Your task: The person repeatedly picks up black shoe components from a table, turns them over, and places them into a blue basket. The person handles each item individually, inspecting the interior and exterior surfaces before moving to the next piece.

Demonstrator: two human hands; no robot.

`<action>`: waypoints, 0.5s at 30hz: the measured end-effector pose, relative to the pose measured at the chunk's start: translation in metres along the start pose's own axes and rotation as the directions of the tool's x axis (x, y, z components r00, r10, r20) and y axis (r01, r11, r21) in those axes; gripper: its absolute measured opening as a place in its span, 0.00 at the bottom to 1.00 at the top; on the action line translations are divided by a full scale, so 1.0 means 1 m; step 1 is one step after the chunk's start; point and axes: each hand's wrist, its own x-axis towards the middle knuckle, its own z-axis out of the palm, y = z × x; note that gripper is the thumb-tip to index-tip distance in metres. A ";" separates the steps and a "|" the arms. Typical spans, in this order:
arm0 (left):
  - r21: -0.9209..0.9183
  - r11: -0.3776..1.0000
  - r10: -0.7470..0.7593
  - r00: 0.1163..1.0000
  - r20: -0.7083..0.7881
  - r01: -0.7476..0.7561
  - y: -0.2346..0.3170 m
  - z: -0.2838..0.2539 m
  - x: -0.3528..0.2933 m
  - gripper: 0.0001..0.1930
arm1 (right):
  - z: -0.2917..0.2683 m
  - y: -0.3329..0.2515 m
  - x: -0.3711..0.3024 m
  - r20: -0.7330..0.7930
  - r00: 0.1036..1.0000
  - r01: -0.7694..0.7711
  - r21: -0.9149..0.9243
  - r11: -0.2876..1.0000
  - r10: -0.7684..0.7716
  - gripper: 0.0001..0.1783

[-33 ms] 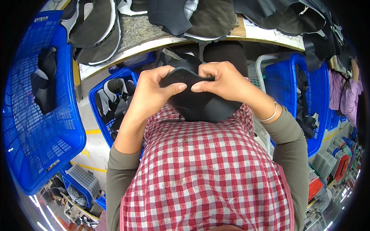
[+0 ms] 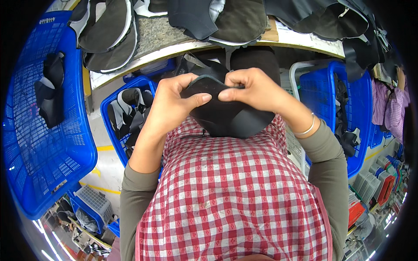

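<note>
A black shoe upper [image 2: 235, 119] rests over my lap, its top edge raised toward the bench. My left hand [image 2: 172, 102] pinches the left part of that edge, thumb on the near face and fingers curled behind. On the right part of the same edge, my right hand [image 2: 250, 89] grips between thumb and bent fingers. A small gap separates the two thumbs. The fingertips behind the upper are hidden.
Ahead is a bench [image 2: 154, 39] with dark, white-edged shoe pieces [image 2: 241, 21] overhanging its rim. Blue baskets stand at far left [image 2: 80, 143], near left [image 2: 106, 106] and right [image 2: 361, 148], holding more pieces. At far right, another person's checked sleeve [image 2: 394, 106] shows.
My right thumb and hand have shifted very slightly up and to the right along the edge. The left hand keeps its pinch in nearly the same place.
</note>
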 end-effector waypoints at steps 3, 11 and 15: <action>-0.106 0.994 -0.013 1.000 0.022 0.015 -0.001 -0.004 0.002 0.20 | 0.000 0.006 0.003 0.064 0.998 -0.037 0.341 0.939 0.016 0.14; 0.008 0.999 0.043 0.999 -0.003 -0.043 -0.009 -0.005 0.000 0.13 | -0.004 -0.003 0.007 0.091 0.993 0.076 -0.021 0.997 -0.074 0.17; 0.488 0.832 0.422 0.873 -0.245 -0.266 -0.036 0.011 0.000 0.07 | 0.016 0.002 0.008 -0.116 0.953 0.205 -0.436 0.876 -0.281 0.23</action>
